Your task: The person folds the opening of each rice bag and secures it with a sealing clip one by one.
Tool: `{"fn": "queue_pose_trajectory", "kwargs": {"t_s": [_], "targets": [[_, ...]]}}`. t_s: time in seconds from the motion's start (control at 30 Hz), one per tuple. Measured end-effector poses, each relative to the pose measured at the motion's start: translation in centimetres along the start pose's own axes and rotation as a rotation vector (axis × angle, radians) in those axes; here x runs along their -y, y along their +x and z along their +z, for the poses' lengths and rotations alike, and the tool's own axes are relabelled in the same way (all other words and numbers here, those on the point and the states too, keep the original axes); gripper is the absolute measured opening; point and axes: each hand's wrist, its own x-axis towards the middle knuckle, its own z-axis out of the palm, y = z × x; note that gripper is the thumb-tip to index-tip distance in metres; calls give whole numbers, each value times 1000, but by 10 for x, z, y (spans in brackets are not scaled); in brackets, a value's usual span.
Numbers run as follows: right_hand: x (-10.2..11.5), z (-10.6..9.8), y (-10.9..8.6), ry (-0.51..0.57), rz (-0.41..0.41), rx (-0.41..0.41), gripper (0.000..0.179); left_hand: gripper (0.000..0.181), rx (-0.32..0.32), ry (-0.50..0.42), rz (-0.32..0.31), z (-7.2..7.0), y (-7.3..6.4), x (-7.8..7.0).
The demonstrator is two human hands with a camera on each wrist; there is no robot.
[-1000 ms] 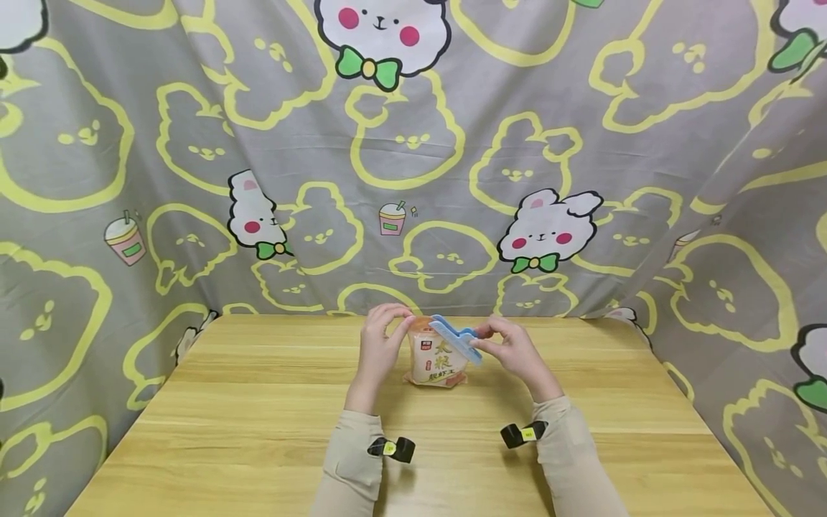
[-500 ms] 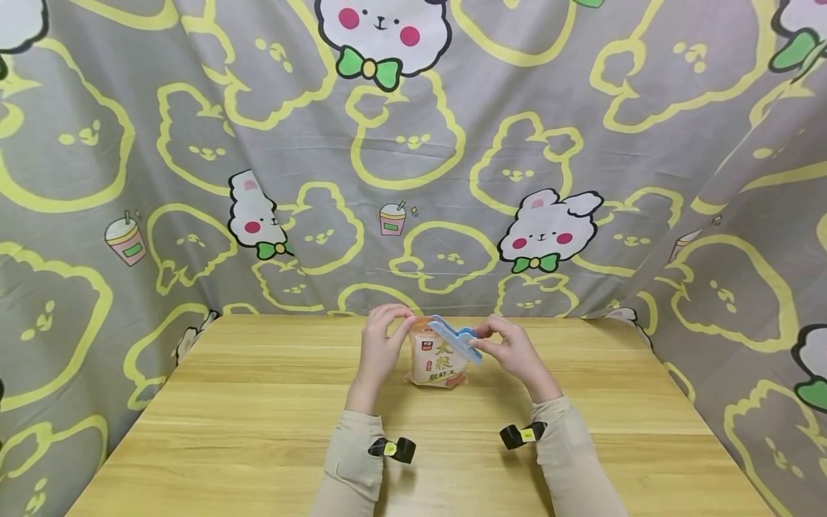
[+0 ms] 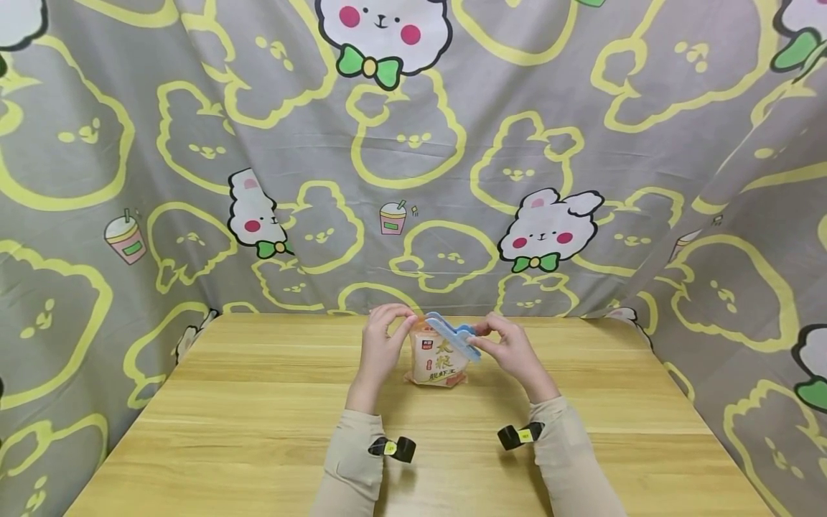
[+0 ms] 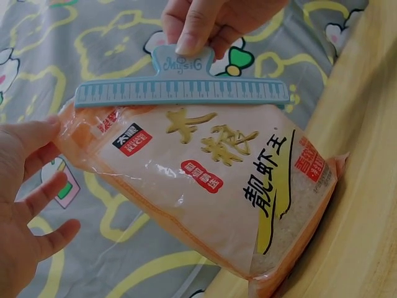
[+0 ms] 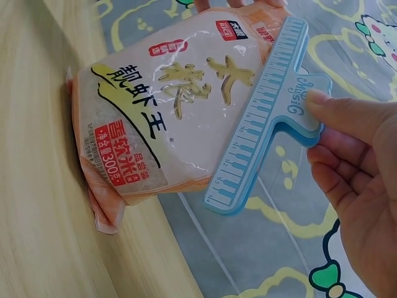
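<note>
A small bag of rice (image 3: 438, 368), pale with orange edges and a printed front, stands upright on the wooden table. My left hand (image 3: 380, 346) pinches its upper left corner between thumb and forefinger; in the left wrist view the other fingers (image 4: 59, 239) spread loosely. Across the top of the bag slants a blue bag clip (image 3: 454, 337) with a piano-key pattern. Thumb and fingers of my right hand (image 3: 515, 355) pinch the clip's handle (image 5: 304, 102), as the right wrist view shows. The clip's long bar overlaps the bag's top edge, and its back half is mostly hidden.
The light wooden table (image 3: 258, 431) reaches back to a grey curtain (image 3: 310, 129) with yellow cartoon outlines, which also hangs along both sides. Each sleeve carries a black wrist camera, one at the left (image 3: 393, 449) and one at the right (image 3: 519, 435).
The right hand has shifted the clip slightly up and left along the top of the bag. My left hand keeps its pinch on the corner, and the bag stays in place.
</note>
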Motion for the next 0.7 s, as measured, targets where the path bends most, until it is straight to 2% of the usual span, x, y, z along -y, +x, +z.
{"fn": "queue_pose_trajectory", "kwargs": {"t_s": [0.27,0.47,0.7], "targets": [[1,2,0,25,-17,-15,9,13,26,-8,-27,-1,0,0],[1,4,0,40,4,-14,8,12,20,-4,-16,-1,1,1],[3,5,0,24,-9,-25,8,10,8,-9,-8,0,0,1]]}}
